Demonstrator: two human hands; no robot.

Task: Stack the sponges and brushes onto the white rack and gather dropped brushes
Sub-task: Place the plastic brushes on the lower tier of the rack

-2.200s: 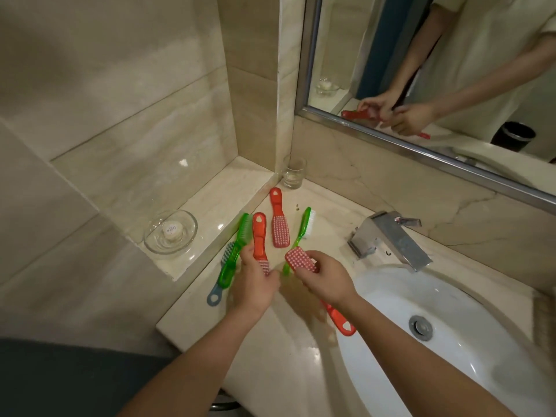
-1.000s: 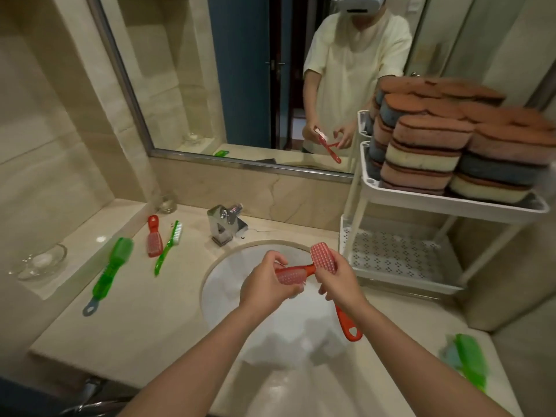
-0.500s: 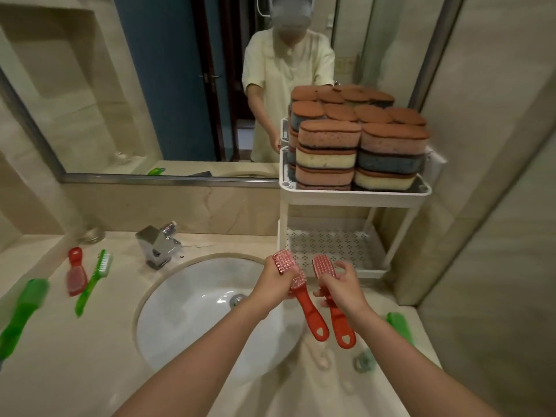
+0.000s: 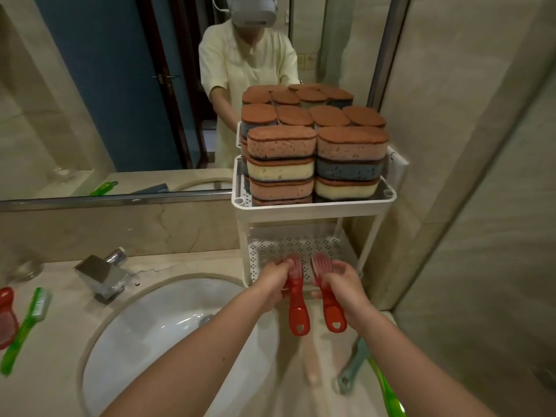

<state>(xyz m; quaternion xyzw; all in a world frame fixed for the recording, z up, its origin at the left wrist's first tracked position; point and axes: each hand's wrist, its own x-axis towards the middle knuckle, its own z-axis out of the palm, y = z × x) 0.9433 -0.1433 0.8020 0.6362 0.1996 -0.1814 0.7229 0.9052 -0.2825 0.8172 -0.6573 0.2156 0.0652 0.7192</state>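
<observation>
While the left hand [image 4: 272, 284] curls its fingers round the neck of one red brush [image 4: 296, 308], the right hand [image 4: 341, 284] grips a second red brush [image 4: 329, 302] the same way. Both heads point at the lower shelf [image 4: 288, 245] of the white rack [image 4: 313, 206], and both handles hang back over the counter [image 4: 57, 392]. The heads sit at the shelf's front edge; they are blurred, so I cannot tell whether they touch it. The rack's top tray is packed with stacked sponges [image 4: 281, 145], and its rim overhangs the shelf just above the hands. Left of the rack lie the sink [image 4: 168, 326] and the tap [image 4: 100, 273]. Farther left on the counter a green brush [image 4: 25, 323] lies beside a third red brush [image 4: 6, 317], with a glass [image 4: 25, 270] behind them. Below the right forearm a grey brush [image 4: 353, 367] and another green brush [image 4: 385, 386] lie near the counter's edge. The mirror [image 4: 90, 100] stands behind.
</observation>
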